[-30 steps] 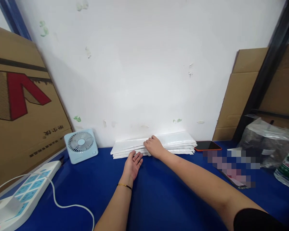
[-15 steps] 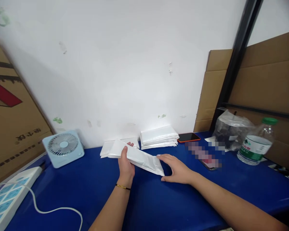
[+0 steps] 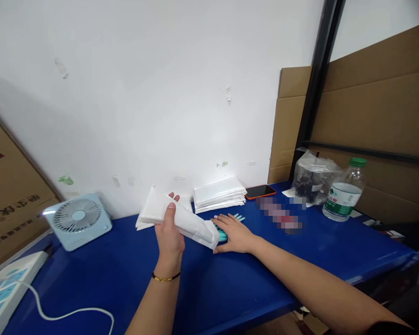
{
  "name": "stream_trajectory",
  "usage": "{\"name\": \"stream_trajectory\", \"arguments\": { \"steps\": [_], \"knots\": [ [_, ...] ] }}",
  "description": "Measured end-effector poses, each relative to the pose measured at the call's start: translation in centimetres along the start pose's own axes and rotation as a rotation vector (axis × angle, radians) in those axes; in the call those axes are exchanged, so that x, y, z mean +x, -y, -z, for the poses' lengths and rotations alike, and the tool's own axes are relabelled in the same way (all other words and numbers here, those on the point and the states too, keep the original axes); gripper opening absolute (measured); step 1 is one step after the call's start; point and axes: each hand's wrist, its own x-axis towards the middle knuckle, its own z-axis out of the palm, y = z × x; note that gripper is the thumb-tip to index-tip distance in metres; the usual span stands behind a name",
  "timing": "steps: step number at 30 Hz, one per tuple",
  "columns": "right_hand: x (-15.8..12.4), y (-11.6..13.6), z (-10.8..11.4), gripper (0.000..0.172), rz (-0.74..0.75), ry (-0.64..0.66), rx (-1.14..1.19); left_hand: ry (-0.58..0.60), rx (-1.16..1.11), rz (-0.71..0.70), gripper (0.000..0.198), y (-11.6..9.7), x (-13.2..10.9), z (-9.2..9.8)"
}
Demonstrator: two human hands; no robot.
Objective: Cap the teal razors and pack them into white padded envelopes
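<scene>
My left hand (image 3: 169, 237) is wrapped around a long white packet (image 3: 195, 228), thumb on top, and holds it tilted down to the right. At the packet's lower end, several slender teal sticks (image 3: 222, 235) show on the table; their exact kind is partly hidden. My right hand (image 3: 235, 235) lies over these sticks with fingers stretched out, its thumb near the packet's end. Stick tips poke out beyond the fingers. More white packets (image 3: 186, 203) lie behind my left hand, partly covered.
A stack of white packets (image 3: 219, 195) lies by the wall, beside a phone (image 3: 260, 191). Rightward are a bagged dark object (image 3: 314, 179) and a water bottle (image 3: 342, 197). At left stand a blue fan (image 3: 78, 221) and a power strip (image 3: 12, 291) with a white cable.
Teal sticks now show at the packet's lower end, under my right hand, where none were visible before. My right hand has flattened from a curved pose. The view has shifted right.
</scene>
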Motion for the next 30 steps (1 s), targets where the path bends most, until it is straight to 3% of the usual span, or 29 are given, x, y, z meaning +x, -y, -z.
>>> {"name": "stream_trajectory", "arguments": {
  "steps": [6,13,18,22,26,28,30],
  "knots": [
    [0.2,0.7,-0.6,0.080,0.005,0.007,-0.088,0.040,0.101,-0.084,0.042,-3.2,0.9,0.1],
    [-0.1,0.3,-0.3,0.085,0.024,0.034,-0.115,0.187,0.278,-0.334,0.040,-7.9,0.8,-0.6],
    [-0.3,0.3,-0.3,0.082,0.033,0.062,-0.107,0.347,0.662,-0.575,0.058,-10.0,0.3,-0.5],
    [-0.3,0.7,0.0,0.079,0.037,0.061,-0.098,0.471,1.199,-0.657,0.068,-7.8,2.3,1.8],
    [-0.3,-0.5,1.6,0.067,-0.032,-0.122,-0.054,0.529,1.723,-0.386,0.064,-2.6,5.0,6.6],
    [-0.4,-2.1,2.6,0.058,-0.138,-0.225,0.044,0.585,1.854,-0.258,0.083,-0.4,5.4,8.7],
    [-0.4,-4.0,3.1,0.055,-0.229,-0.268,0.168,0.627,1.868,-0.262,0.100,1.2,4.7,9.8]
  ]
}}
